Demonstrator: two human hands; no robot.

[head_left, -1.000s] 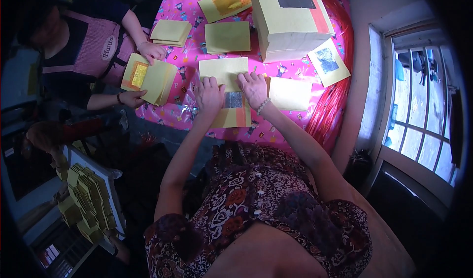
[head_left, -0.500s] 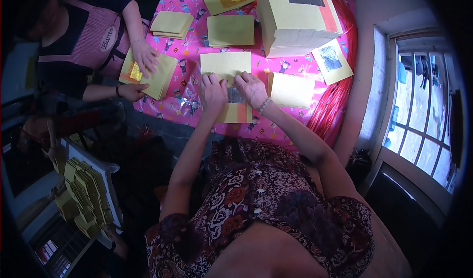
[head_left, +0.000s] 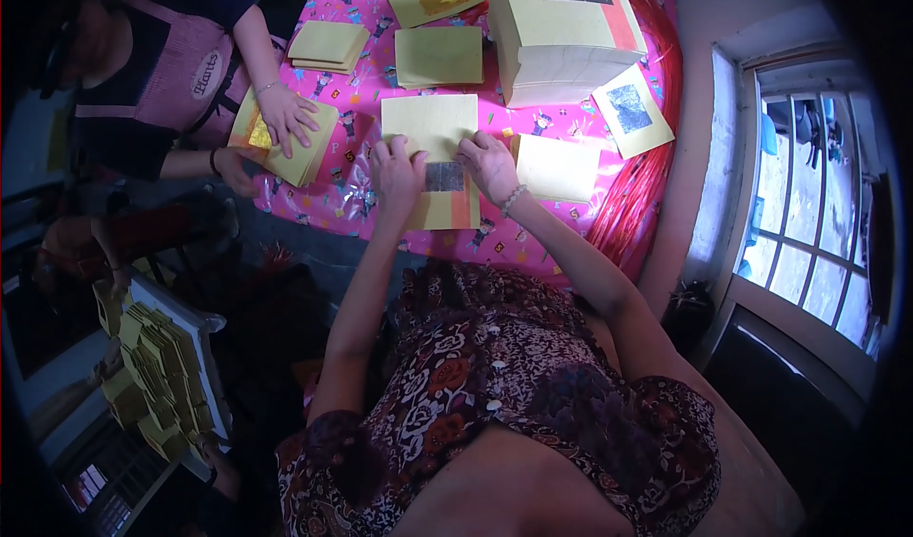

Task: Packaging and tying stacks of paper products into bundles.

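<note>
In front of me, yellow paper (head_left: 430, 118) lies on the pink patterned table cover. Its far part is plain; its near part bears a dark silver square (head_left: 445, 177) and an orange stripe. Whether this is one folded sheet or two overlapping sheets I cannot tell. My left hand (head_left: 398, 170) has its fingers curled on the left edge. Opposite it, my right hand (head_left: 488, 166) grips the right edge with bent fingers. A pale yellow paper stack (head_left: 557, 168) lies just right of my right hand.
A tall block of yellow paper (head_left: 561, 52) stands at the far right, red strands (head_left: 632, 190) beside it. More paper stacks (head_left: 439, 57) lie beyond my hands. At the left, a co-worker's hand (head_left: 287, 118) rests on yellow sheets (head_left: 309, 161). Another person's paper pile (head_left: 162, 356) is at lower left.
My hands have moved slightly apart toward the paper's two side edges, and more of the silver square shows between them. The co-worker's lower hand has drawn back from the sheets' corner.
</note>
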